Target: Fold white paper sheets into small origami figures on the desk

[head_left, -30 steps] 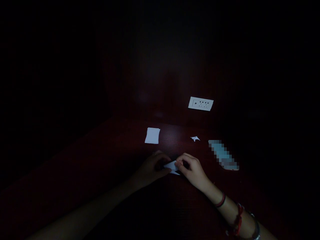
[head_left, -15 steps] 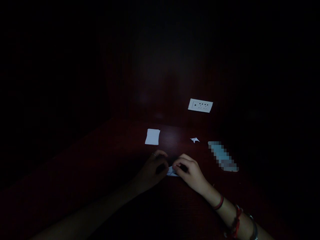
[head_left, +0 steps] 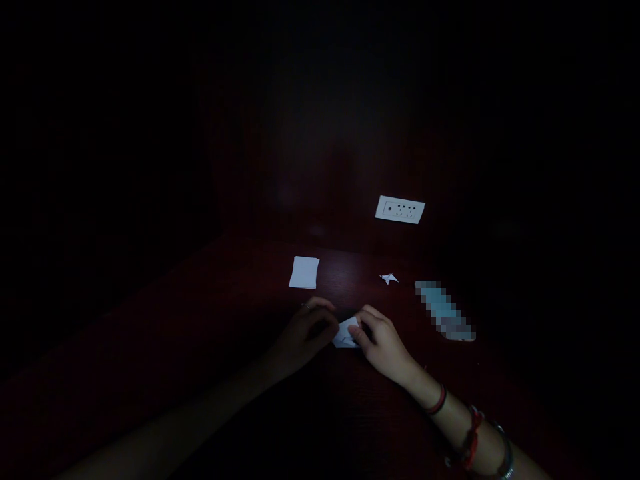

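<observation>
A small folded piece of white paper (head_left: 347,333) is between my two hands, low over the dark red table. My right hand (head_left: 383,343) is closed on its right side, the thumb lying across the paper's face. From the left, my left hand (head_left: 305,333) curls its fingers and thumb against the paper's left edge; this hand is in shadow, and its fingertips partly hide that edge. A ring shows on a left finger. Beyond the hands lies a stack of white paper sheets (head_left: 305,273), and farther right a small folded paper figure (head_left: 389,279).
At the right a phone-like flat object (head_left: 443,310), blurred into blocks, lies on the table (head_left: 345,273). A white socket panel (head_left: 400,209) is set in the dark wall behind. Bracelets circle my right wrist and forearm. The surroundings are very dark.
More of the folded paper's face now shows between the hands, its upper part raised. My right thumb has shifted slightly right on the paper. The left hand has barely moved.
</observation>
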The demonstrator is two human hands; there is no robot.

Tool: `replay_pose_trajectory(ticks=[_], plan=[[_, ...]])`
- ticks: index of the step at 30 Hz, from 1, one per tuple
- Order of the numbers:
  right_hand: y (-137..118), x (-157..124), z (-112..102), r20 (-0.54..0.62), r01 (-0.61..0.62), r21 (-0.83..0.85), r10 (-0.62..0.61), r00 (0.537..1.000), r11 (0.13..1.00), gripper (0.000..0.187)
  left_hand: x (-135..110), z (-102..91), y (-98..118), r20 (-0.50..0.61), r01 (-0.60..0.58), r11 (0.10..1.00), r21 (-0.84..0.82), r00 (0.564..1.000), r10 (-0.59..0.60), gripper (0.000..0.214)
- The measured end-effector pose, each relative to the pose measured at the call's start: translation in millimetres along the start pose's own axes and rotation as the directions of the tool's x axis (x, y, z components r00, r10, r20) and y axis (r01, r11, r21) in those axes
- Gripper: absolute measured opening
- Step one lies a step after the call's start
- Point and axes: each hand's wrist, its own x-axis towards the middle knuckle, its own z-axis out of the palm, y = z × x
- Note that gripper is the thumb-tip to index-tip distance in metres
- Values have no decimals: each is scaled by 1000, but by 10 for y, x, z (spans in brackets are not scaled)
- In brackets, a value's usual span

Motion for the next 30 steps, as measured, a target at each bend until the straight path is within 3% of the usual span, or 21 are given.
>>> replay_pose_trajectory(ticks=[5,9,11,15,17,20,24,30], plan=[[177,13,43,17,-131,87,130,991,987,21,0,14,-107,31,31,999,-6,999,-31,6],[221,7,64,58,-170,46,167,984,984,14,7,20,-156,10,91,995,52,996,-91,6],[199,-3,51,34,-156,-1,156,987,988,8,4,28,-173,3,132,987,90,991,-132,6],[148,-31,20,57,-15,-22,16,998,1000,37,-28,74,-238,31,177,966,187,982,-186,6],[152,-38,25,160,50,-31,-44,986,998,35,-47,103,-279,36,147,960,239,986,-160,6],[203,-28,54,263,50,-62,-32,964,997,25,-64,127,-303,25,89,943,319,994,-102,9],[279,-6,85,248,-21,-78,40,968,997,17,-84,121,-222,33,25,902,430,999,-43,22],[304,-13,90,222,-73,-79,89,971,994,8,-159,145,-108,184,-57,893,446,982,-29,24]])
